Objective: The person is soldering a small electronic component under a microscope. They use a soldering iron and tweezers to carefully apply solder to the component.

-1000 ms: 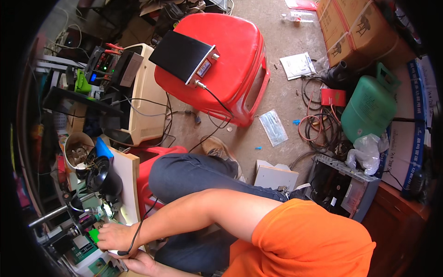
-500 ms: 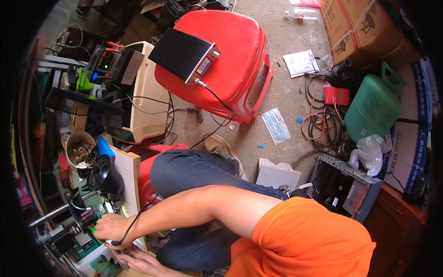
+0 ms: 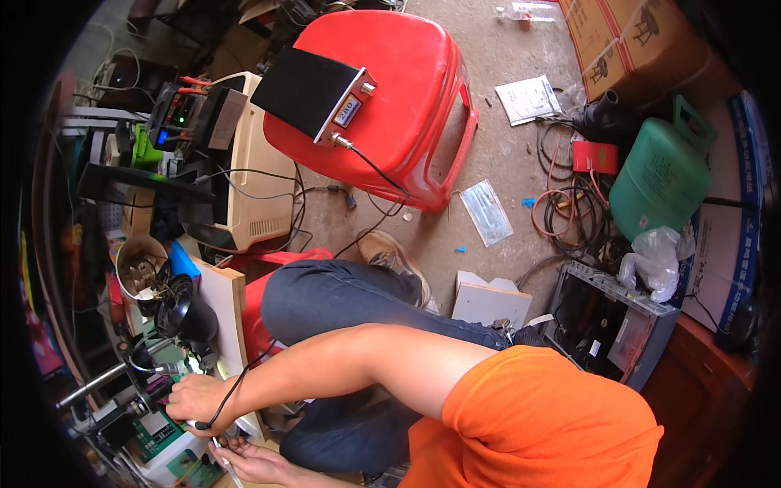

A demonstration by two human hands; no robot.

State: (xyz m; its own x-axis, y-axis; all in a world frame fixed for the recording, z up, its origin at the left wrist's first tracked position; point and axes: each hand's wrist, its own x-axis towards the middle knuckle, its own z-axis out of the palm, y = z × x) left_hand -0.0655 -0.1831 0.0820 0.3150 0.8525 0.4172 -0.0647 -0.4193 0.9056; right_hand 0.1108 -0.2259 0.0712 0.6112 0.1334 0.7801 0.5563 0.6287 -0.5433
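Note:
At the lower left, my right hand (image 3: 195, 398) is closed round a soldering iron (image 3: 194, 424). Its white handle end shows at the palm; a black cable runs back from it over my wrist, and the tip is hidden. Just below, my left hand (image 3: 254, 462) pinches a thin pale stick-like tool (image 3: 229, 465), its exact kind unclear. Both hands are at a cluttered bench with a green circuit board (image 3: 154, 435) beside them. On the red stool (image 3: 407, 89) lies a black control box (image 3: 305, 89) with a lit number display and a cable plugged in.
A black lamp-like cone (image 3: 185, 307) and a round tin (image 3: 140, 264) stand beyond my right hand. A beige monitor casing (image 3: 264, 203) is farther up. On the right are coiled cables (image 3: 573, 215), a green gas cylinder (image 3: 661, 179), an opened computer case (image 3: 610, 325) and a cardboard box (image 3: 626, 49).
My left hand and its thin tool have shifted slightly right, and the tool shows more clearly. My right hand keeps its grip, with little movement. The digits on the box's display differ.

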